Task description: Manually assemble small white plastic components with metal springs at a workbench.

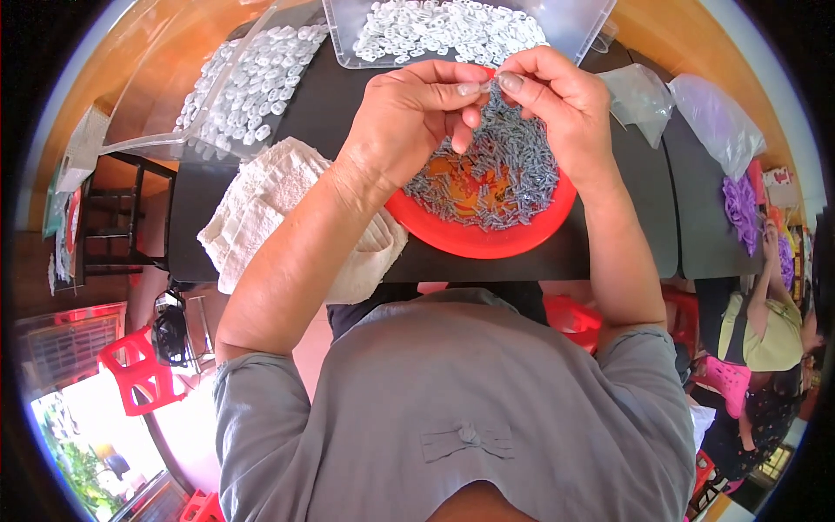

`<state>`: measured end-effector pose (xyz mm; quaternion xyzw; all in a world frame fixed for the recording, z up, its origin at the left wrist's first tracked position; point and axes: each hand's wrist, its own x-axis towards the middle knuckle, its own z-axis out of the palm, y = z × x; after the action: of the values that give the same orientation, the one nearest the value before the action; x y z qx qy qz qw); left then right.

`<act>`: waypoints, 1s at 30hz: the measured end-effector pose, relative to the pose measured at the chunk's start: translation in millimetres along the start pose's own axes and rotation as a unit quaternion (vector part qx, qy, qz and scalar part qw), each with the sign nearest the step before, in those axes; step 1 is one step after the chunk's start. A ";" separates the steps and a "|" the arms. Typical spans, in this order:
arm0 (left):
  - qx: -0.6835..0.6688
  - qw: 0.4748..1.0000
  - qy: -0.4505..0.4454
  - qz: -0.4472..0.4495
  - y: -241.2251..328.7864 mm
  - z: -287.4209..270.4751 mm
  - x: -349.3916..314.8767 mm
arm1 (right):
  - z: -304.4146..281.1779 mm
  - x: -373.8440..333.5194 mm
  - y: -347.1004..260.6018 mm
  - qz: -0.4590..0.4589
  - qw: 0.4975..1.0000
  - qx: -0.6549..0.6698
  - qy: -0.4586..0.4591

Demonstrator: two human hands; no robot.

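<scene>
My left hand (422,111) and my right hand (557,103) meet above the far part of a red basin (483,244). Thumb and forefinger of each hand are pinched together, fingertips almost touching. Between them is something small, too tiny to make out. Many small grey screw-like pieces (519,191) lie heaped in the basin, with its orange-patterned bottom showing through. Just beyond my hands stands a clear plastic bin (348,57) holding many small white oval plastic pieces (444,28). A cream towel (261,204) lies beneath my left forearm.
At the far left, a second clear bin (187,135) holds more white pieces (252,87). Clear plastic bags (709,122) and a purple bundle (739,209) lie on the dark table (644,209) to the right. A red stool (139,372) stands left; other people (770,335) sit at right.
</scene>
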<state>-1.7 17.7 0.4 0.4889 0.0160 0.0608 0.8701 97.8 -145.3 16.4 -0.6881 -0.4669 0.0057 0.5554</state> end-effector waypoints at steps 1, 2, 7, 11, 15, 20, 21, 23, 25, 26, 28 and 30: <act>0.004 1.000 0.003 0.003 -0.6 -0.4 -0.1 | 1.6 -0.4 -1.5 0.000 1.000 -0.001 -0.002; 0.009 1.000 0.005 0.006 -1.3 -0.8 -0.2 | 4.2 -1.1 -3.7 -0.033 0.999 -0.021 0.022; -0.113 0.992 -0.037 -0.032 -5.2 -7.9 3.1 | 18.1 -1.6 -1.6 -0.163 0.981 -0.091 0.055; -0.146 0.987 -0.055 -0.048 -4.5 -7.0 2.5 | 23.5 -6.0 -3.2 -0.109 0.991 -0.050 0.058; -0.062 0.998 -0.005 -0.018 -4.9 1.0 -0.7 | 24.7 -5.4 -9.2 0.064 0.989 0.105 0.081; -0.078 0.996 0.044 0.014 -7.9 3.6 -1.2 | 26.2 -6.2 -9.9 0.081 0.984 0.148 0.060; -0.078 0.996 0.045 0.014 -6.4 4.5 -2.5 | 26.5 -6.2 -9.7 0.083 0.984 0.147 0.054; -0.010 0.996 0.072 0.047 -3.4 5.8 -5.4 | 24.8 -5.3 -7.6 0.091 0.989 0.103 0.045; 0.001 0.996 0.079 0.051 -2.4 5.1 -4.5 | 20.8 -4.1 -4.0 0.100 0.993 0.059 0.037; 0.012 0.995 0.085 0.056 -2.2 4.5 -3.8 | 17.9 -3.2 -1.6 0.061 0.998 0.003 0.021; 0.016 0.995 0.088 0.050 -2.8 3.2 -2.6 | 17.1 -1.5 0.9 0.023 0.998 -0.052 0.004; 0.020 0.995 0.091 0.044 -4.1 2.9 -2.6 | 17.6 -0.3 1.7 -0.077 0.990 -0.121 -0.015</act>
<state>-3.7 12.8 -1.6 0.4987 0.0746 0.1425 0.8517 89.5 -132.0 8.3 -0.7122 -0.5239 -0.0833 0.4597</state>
